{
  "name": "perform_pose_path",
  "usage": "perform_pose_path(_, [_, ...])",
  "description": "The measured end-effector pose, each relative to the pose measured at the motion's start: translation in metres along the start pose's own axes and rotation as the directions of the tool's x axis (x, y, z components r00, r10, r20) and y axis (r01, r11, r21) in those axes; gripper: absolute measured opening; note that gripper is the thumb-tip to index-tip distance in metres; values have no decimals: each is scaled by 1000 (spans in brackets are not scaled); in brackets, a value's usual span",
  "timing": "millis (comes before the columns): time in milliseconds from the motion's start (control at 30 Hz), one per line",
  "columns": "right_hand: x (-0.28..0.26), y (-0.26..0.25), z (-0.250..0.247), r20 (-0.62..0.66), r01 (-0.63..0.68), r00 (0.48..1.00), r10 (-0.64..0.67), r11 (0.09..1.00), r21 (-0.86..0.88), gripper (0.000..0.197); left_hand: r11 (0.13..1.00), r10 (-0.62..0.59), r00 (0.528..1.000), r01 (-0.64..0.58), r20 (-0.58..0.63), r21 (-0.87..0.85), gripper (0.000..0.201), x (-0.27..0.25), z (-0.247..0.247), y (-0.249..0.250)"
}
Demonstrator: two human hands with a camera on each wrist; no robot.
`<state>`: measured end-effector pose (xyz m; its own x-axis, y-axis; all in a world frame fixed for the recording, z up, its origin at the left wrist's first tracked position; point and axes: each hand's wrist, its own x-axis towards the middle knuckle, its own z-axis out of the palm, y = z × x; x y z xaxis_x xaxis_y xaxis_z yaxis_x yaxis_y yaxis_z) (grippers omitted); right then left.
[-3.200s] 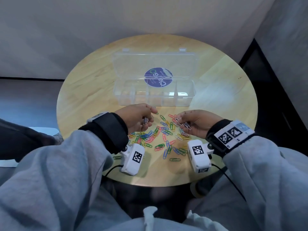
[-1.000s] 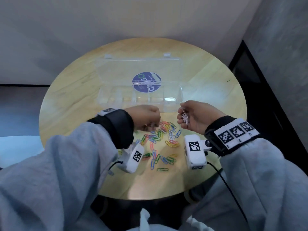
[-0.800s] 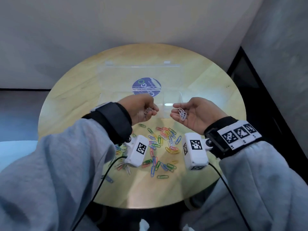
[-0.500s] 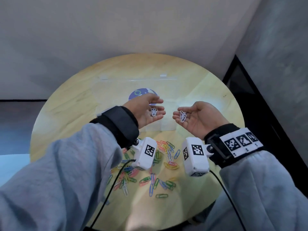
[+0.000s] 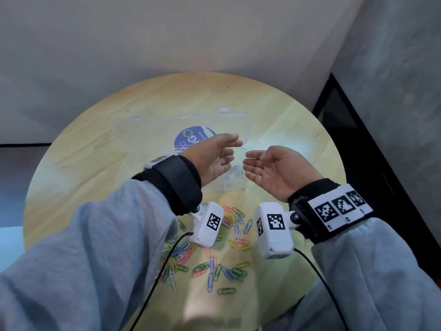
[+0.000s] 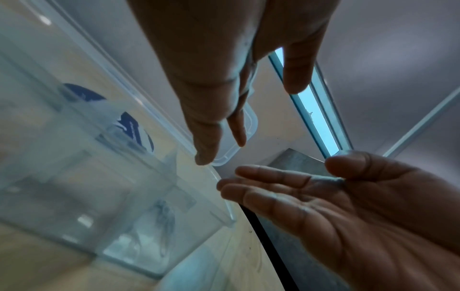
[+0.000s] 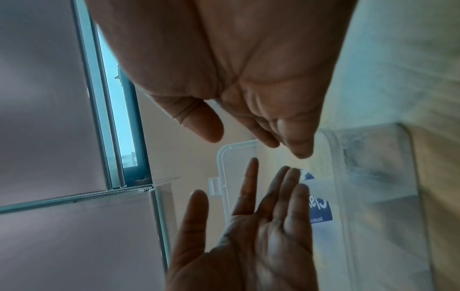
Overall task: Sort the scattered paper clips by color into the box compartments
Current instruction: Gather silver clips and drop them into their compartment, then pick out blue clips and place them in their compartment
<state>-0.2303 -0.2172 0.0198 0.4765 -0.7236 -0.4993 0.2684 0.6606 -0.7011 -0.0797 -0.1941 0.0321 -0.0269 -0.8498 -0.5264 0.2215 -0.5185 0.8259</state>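
Coloured wire paper clips (image 5: 214, 266) lie near; left hand (image 5: 212, 158) and right hand (image 5: 274, 170) hover palms-up over clear plastic compartment box (image 5: 236, 187), fingers released (blue round label (image 5: 188, 137) unreadable).

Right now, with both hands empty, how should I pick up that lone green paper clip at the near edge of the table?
Take the green paper clip across its two long sides, coming straight down from above. It lies flat on the table, long axis left to right, apart from the other clips, so thumb and forefinger fit on either side. The right hand looks marginally closer.
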Motion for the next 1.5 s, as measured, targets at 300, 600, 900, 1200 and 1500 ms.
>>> perform_pose_path(300, [-21, 3, -5, -30, 0, 998, -57, 476, -879, 13, 582, 142, 989, -106, 27, 806, 10, -47, -13, -19])
perform_pose_path(600, [-22, 35, -7, -8, -10, 1000, -12, -219, -976, 22, -144, -19, 999, -46, 44, 989, 31, -70, -26, -78])
perform_pose_path(900, [-6, 66, -10, -22, -10, 999, 33, -332, -943, 32, -102, 14, 1000, -23, 25, 995, 23, -51, -24, -89])
perform_pose_path(1200, [2, 70, -9, 45, 59, 998, 46, -371, -927, 26, -104, 11, 998, -56, 57, 993, 12, -37, -22, -89])
perform_pose_path(1500, [5, 70, -8, 50, 63, 998, 44, -376, -924, 18, 44, -39, 998, -46, 48, 998, 5, -38, -35, -86])
